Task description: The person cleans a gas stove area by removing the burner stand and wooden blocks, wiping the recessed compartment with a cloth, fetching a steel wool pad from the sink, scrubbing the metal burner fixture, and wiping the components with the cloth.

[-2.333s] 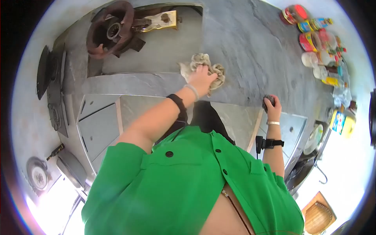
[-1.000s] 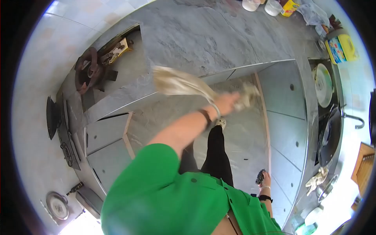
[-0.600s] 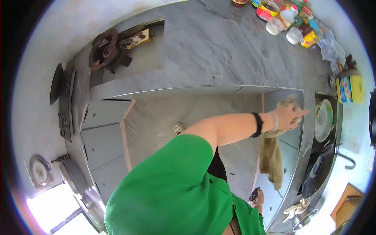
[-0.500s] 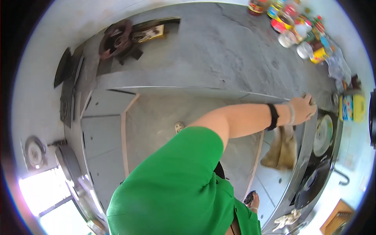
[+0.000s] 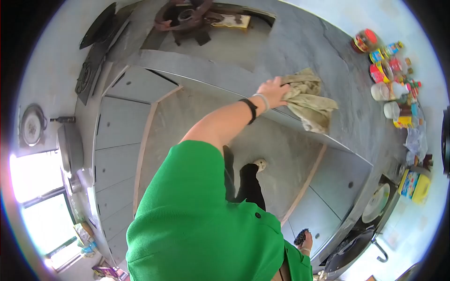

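My left hand (image 5: 274,91) reaches forward over the grey counter (image 5: 328,84), its fingers closed on the edge of a crumpled, stained beige cloth (image 5: 310,98). The cloth lies bunched on the counter near its front edge, and a corner hangs at that edge. Low at the right, beside my green shirt, my right hand (image 5: 307,242) is closed round a dark, wiry scrubber (image 5: 301,236), away from the counter top.
A rusty burner (image 5: 185,18) stands in a recess at the counter's back left. Jars and bottles (image 5: 382,72) line the right side. A yellow jug (image 5: 415,185) is near the sink, which holds a white dish (image 5: 376,203). A dark wok (image 5: 349,250) lies below the dish.
My left hand has swung from the sink-side corner back left over the counter. The cloth, earlier hanging below the hand, now rests bunched on the counter. My right hand still holds the scrubber.
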The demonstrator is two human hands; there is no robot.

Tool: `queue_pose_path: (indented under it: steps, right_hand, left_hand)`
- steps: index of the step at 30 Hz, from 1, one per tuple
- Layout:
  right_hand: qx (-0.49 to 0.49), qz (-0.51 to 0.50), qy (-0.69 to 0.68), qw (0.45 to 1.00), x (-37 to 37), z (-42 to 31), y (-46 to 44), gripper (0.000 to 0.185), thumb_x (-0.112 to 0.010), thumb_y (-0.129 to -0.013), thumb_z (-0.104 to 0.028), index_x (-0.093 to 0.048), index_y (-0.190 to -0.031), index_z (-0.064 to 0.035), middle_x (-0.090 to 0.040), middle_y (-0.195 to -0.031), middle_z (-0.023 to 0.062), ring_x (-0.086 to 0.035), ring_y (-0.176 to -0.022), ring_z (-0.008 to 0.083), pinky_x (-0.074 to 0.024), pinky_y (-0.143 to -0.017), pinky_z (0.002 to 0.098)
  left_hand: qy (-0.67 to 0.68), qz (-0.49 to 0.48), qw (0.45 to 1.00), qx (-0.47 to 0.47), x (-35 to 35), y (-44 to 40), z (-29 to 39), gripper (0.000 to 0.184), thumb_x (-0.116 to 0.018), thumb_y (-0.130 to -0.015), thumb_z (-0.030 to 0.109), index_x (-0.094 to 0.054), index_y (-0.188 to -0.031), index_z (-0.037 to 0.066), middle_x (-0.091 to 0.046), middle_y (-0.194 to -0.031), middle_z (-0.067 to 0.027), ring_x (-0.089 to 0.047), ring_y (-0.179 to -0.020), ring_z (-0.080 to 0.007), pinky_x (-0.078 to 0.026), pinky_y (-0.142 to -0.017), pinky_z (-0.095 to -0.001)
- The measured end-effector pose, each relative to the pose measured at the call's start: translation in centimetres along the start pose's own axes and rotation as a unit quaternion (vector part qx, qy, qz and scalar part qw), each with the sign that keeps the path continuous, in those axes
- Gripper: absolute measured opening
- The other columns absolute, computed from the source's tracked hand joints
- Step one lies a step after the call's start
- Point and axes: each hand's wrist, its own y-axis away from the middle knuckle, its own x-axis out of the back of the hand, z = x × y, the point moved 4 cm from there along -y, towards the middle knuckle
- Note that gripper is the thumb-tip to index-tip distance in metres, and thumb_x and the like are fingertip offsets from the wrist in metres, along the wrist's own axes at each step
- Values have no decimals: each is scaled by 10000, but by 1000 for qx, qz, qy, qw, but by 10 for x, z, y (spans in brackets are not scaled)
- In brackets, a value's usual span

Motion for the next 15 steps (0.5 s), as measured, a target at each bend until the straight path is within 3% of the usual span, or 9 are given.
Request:
queue_pose_path:
  steps: [7, 11, 15]
  right_hand:
    - [31, -81, 6, 996, -90, -32, 7, 177, -627, -778, -192, -570, -917, -99, -567, -763, 14, -562, -638, 156, -479, -520, 303]
    - [56, -83, 48, 994, -150, -49, 47, 158, -620, -784, -238, -579, -897, -134, -568, -722, 7, -571, -599, 153, -481, -469, 307]
    - [65, -86, 30, 994, -182, -43, 59, 154, -583, -797, -194, -560, -885, -70, -572, -761, 36, -572, -649, 173, -486, -552, 308]
  left_hand:
    - [-30, 45, 969, 240, 60, 112, -204, 614, -641, -784, 481, -442, -1285, 187, -439, -1211, -161, -527, -1066, -376, -470, -872, -449]
    - [-18, 46, 920, 390, 103, 163, -326, 641, -635, -782, 492, -438, -1304, 176, -444, -1223, -173, -530, -1091, -362, -463, -893, -439]
    - [-6, 92, 868, 487, 123, 199, -443, 651, -640, -762, 471, -454, -1301, 156, -446, -1301, -209, -528, -1111, -386, -458, -902, -452]
